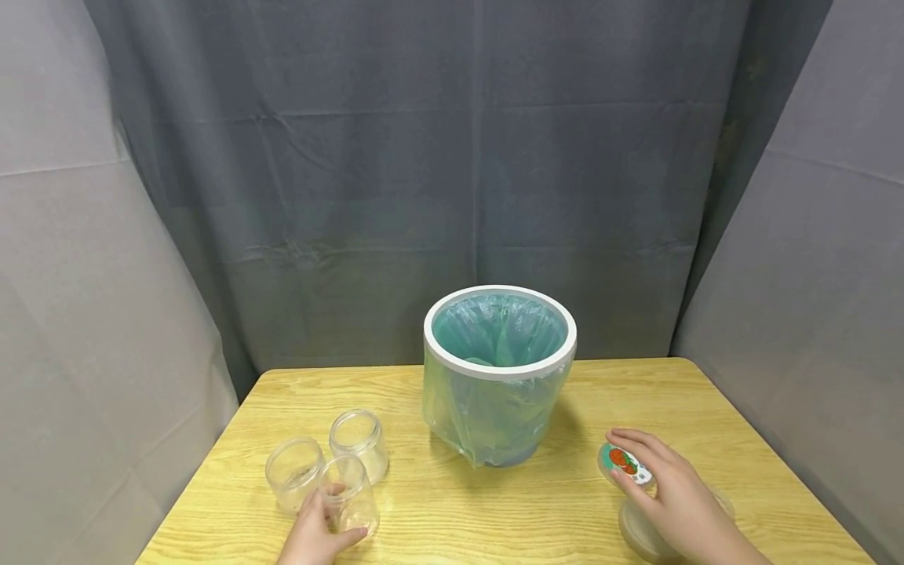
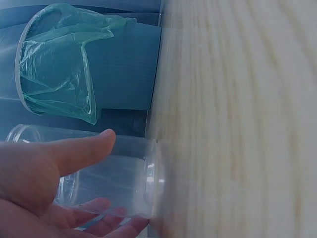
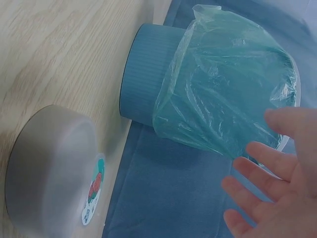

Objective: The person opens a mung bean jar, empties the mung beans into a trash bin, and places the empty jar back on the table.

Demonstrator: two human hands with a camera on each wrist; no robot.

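Observation:
In the head view, three clear plastic jars stand at the table's left: the nearest jar (image 1: 349, 498), a left jar (image 1: 291, 471) and a back jar (image 1: 363, 443). My left hand (image 1: 318, 526) is at the nearest jar, its thumb stretched along the front and its fingers at the left side. In the left wrist view the thumb and loose fingers lie on opposite sides of the clear jar (image 2: 119, 171). My right hand (image 1: 671, 490), fingers spread, hovers by a round thing with a red and green picture label (image 1: 625, 461). A cloudy, low round container (image 3: 49, 168) is nearer me.
A bin (image 1: 500, 373) with a white rim and a green plastic bag lining stands at the table's back middle. The wooden table (image 1: 452, 518) has grey cloth (image 1: 438, 173) hanging behind it and at both sides.

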